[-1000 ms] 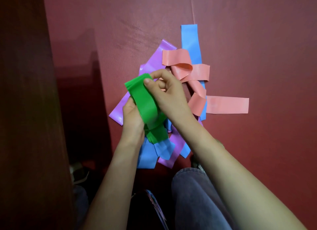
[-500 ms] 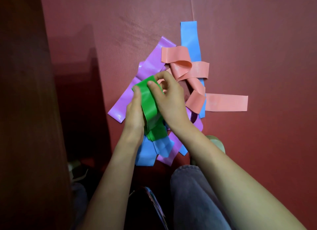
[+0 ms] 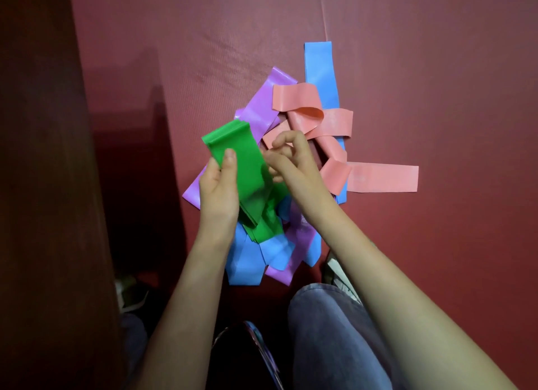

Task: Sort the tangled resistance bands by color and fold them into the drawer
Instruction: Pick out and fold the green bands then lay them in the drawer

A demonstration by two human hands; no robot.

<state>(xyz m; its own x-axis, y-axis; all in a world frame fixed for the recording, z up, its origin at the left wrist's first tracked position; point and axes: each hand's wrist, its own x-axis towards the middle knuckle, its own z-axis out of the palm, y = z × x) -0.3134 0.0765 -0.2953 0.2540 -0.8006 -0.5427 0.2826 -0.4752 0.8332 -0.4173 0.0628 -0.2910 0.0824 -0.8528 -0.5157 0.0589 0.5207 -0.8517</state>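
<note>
Folding is the step in hand, by my judgement: the left hand (image 3: 218,194) grips the green band (image 3: 246,168), thumb pressed on its upper face, holding it doubled over above the pile. The right hand (image 3: 291,162) sits just beside the band's right edge with fingers loosely curled; whether it pinches the green I cannot tell. Purple band (image 3: 262,110), blue band (image 3: 320,72) and pink band (image 3: 378,178) lie crossed on the red mat (image 3: 436,69). No drawer is visible. Next, probably, the trailing lower green end needs gathering up so the stack is even.
</note>
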